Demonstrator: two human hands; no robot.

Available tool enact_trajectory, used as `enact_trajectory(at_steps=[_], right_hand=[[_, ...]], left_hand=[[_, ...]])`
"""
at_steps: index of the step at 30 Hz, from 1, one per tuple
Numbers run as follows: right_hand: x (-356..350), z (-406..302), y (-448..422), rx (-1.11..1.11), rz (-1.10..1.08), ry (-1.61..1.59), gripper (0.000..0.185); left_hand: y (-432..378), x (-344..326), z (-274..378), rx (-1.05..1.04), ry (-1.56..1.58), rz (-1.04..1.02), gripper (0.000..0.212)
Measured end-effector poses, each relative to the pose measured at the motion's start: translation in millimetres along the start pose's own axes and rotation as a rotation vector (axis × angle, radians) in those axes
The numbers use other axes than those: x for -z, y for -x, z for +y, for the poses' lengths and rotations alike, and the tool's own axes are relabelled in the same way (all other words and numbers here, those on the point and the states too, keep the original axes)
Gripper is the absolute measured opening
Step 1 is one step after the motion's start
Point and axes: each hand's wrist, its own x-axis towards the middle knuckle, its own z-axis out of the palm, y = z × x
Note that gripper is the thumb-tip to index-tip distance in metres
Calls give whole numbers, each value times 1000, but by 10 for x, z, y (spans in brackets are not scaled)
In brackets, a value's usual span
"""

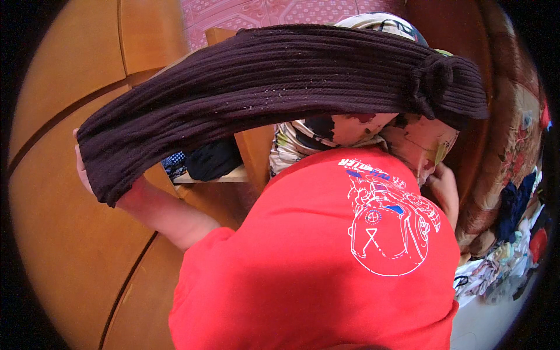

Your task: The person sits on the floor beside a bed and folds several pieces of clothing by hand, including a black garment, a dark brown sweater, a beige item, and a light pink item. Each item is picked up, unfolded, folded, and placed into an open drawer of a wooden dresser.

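A long dark brown ribbed knit garment (280,74) stretches across the view, its left end held by my left hand (82,164). Most of that hand is hidden behind the knit; only its outer edge and the forearm show. At the right the garment lies over my knees, with a bunched, knotted-looking part (433,78). Pale specks of lint dot its middle. My right hand (442,190) is low by my right hip, fingers bent against the patterned trousers (415,140). Whether it grips anything there is hidden.
Brown wooden cabinet panels (65,183) fill the left side. Under the garment, dark folded clothes (214,159) sit in an open wooden compartment (227,176). A floral cover (514,144) runs along the right, beside plastic bags and cloths (490,271). Pink patterned tiles (236,15) show ahead.
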Motion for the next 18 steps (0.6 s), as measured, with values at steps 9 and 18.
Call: enact_trajectory(at_steps=[9,18], right_hand=[[710,-748,-219,26,357,-1212,62],[861,-948,-546,236,228,-1343,65]], left_hand=[[-4,-78,251,398,474,-241,29],[168,-1193,800,526,168,-574,24]])
